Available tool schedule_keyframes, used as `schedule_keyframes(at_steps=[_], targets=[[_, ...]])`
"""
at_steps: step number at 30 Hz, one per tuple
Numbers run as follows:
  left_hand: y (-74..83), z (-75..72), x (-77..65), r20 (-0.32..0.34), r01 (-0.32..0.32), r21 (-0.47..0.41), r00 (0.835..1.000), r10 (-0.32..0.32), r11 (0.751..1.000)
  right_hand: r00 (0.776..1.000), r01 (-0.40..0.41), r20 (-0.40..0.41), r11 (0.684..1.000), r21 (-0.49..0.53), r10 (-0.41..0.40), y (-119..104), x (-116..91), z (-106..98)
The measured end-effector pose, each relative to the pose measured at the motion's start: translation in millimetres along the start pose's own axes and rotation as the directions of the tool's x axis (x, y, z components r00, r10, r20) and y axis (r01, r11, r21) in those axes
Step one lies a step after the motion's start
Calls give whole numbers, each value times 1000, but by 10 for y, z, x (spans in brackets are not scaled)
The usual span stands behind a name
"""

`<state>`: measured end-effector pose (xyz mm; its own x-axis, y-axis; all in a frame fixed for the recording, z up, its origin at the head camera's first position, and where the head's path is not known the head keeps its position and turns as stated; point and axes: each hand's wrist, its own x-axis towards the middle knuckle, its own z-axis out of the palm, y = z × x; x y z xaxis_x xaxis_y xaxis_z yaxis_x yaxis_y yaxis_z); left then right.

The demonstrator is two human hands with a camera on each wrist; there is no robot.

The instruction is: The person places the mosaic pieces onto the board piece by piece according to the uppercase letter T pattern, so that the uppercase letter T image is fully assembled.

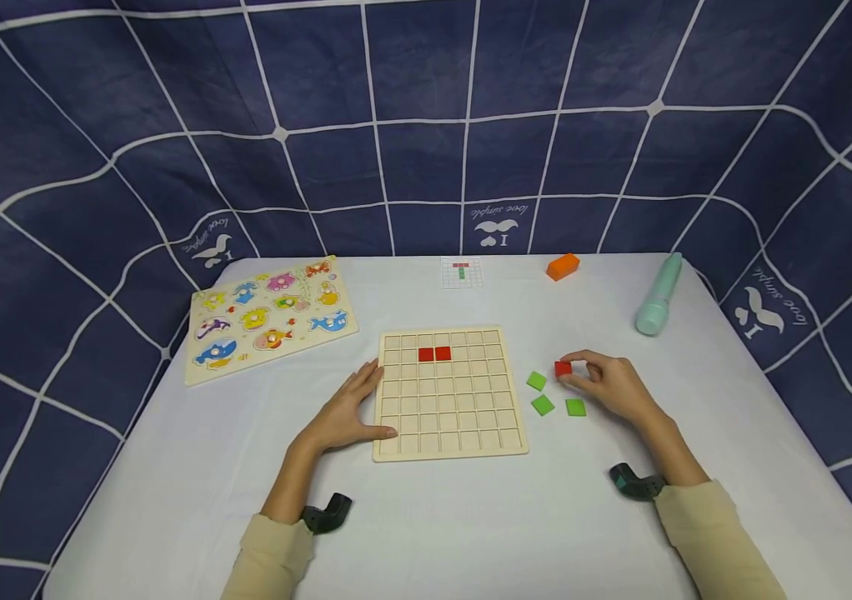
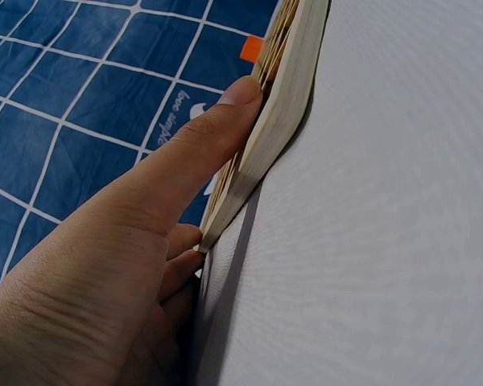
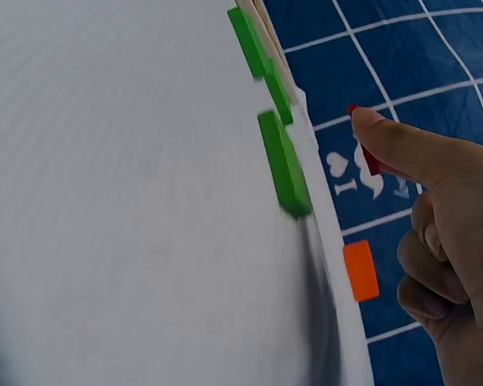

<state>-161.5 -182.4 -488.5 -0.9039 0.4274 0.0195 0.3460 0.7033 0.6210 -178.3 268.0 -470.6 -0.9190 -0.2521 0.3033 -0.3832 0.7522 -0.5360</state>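
Head view: left hand (image 1: 343, 411) lies spread at nine o'clock of gridded wooden board (image 1: 463, 404), seemingly steadying it; at three o'clock, right hand (image 1: 612, 385) pinches a red tile (image 1: 562, 368) near green tiles (image 1: 543, 405), apparently placed within reach.

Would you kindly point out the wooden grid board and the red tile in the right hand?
Wooden grid board (image 1: 450, 396), head view, on its bare middle squares.
Held red tile (image 1: 562, 368), head view, uncovered part.
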Motion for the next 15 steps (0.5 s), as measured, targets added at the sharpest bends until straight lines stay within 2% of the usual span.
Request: schedule_keyframes(at_steps=[7,15], targets=[[-7,-1,-4,-8,-2,3,1000,2,1000,999,29,29,999,19,-30,-282,238,126],[0,7,-6,-12,-6,-2,1000,5,1000,995,62,74,998,-8,-61,-669,570,448]])
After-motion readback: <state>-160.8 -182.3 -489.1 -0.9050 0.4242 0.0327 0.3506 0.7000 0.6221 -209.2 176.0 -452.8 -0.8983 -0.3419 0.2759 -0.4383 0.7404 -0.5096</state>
